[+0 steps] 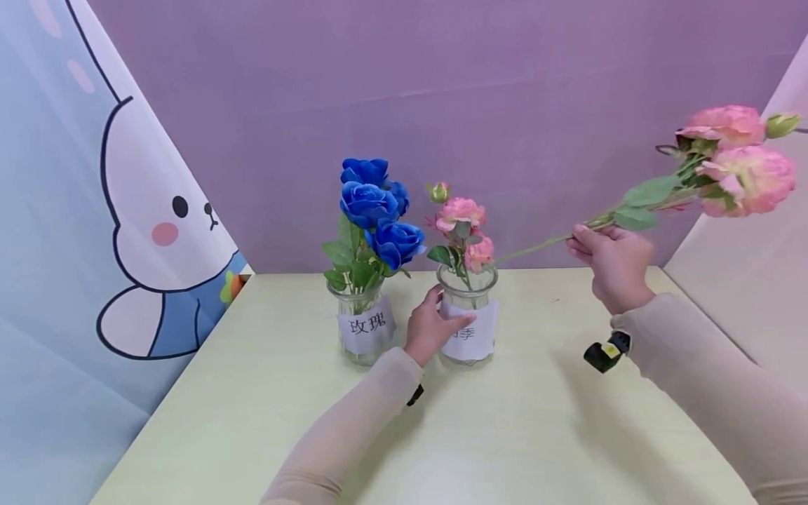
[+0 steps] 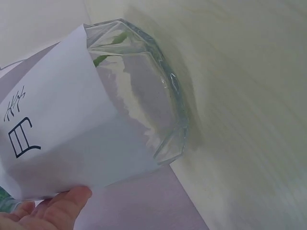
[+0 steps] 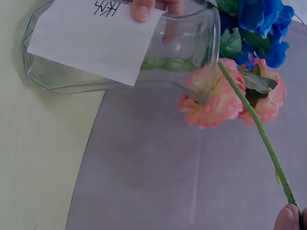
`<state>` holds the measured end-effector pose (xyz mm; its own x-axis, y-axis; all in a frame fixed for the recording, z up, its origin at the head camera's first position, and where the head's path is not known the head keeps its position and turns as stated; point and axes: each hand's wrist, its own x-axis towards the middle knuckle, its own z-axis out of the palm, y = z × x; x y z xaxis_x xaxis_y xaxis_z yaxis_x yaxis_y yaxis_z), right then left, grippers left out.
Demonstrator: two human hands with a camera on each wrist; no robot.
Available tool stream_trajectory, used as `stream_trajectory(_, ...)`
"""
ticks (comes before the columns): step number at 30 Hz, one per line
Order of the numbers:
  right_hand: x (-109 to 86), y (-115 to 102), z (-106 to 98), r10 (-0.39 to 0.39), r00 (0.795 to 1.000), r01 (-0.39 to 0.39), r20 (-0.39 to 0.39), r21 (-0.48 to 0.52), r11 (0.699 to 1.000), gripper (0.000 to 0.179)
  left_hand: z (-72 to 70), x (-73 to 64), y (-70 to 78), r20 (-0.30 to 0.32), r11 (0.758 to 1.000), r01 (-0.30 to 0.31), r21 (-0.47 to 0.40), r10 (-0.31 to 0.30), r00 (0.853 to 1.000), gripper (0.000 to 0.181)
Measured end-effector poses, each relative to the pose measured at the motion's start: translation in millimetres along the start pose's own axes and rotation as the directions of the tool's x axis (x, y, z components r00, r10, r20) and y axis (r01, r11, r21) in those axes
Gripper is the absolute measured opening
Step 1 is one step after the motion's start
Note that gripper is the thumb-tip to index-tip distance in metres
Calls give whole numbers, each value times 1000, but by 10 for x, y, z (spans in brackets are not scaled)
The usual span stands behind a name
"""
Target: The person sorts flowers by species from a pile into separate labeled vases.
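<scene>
My left hand grips a clear glass vase from its left side, thumb across the white paper label. Pink flowers with a green bud stand inside that vase. Over to the right, my right hand pinches the stems of more pink flowers, whose blooms point up and right. From this hand a long green stem slants down-left, its lower end close to the vase's rim; whether they touch I cannot tell. In the left wrist view, the vase's faceted base shows with a stem inside.
Left of the gripped vase stands a second glass vase holding blue roses, with a labelled paper on its front. Both stand on a pale table. A purple backdrop rises behind, and a cartoon-printed cloth hangs at left.
</scene>
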<state>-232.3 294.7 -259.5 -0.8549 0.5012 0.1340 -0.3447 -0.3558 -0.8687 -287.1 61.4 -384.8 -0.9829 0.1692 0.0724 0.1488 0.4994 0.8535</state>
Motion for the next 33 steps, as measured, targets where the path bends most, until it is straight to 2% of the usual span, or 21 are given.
stream_trajectory(3, -6, 16, 26, 6, 1000, -5, 12, -58, 998, 11, 0, -7, 7, -2, 1000, 1, -9, -2, 1000, 82)
stream_trajectory(6, -9, 31, 58, -22, 999, 28, 46, -142, 989, 14, -4, -12, 14, -9, 1000, 0, -13, 0, 1000, 82)
stream_trajectory(10, -5, 54, 103, -51, 994, 76, 91, -288, 955, 10, -12, -12, 20, -9, 1000, 9, -8, -9, 1000, 83)
stream_trajectory(13, 2, 79, 140, -63, 991, 108, 119, -427, 898, 5, -15, -11, 24, -5, 1000, 10, -5, -10, 1000, 84)
stream_trajectory(18, 0, 139, 232, -91, 978, 189, 187, -611, 769, 22, -17, -4, 31, -4, 1000, 8, -2, -8, 1000, 83)
stream_trajectory(19, -3, 153, 250, -92, 975, 201, 201, -632, 749, 25, -17, -1, 31, -4, 1000, 8, -1, -8, 1000, 83)
stream_trajectory(23, -31, 214, 317, -71, 970, 214, 234, -669, 712, 28, -13, 5, 26, -7, 1000, 9, 3, -9, 1000, 83)
stream_trajectory(31, -89, 358, 402, -37, 967, 210, 252, -706, 676, 24, -2, 4, 23, -4, 1000, 17, 2, -17, 1000, 83)
stream_trajectory(33, -97, 391, 416, -30, 965, 215, 260, -721, 659, 23, 2, 6, 22, -3, 1000, 22, 2, -22, 1000, 83)
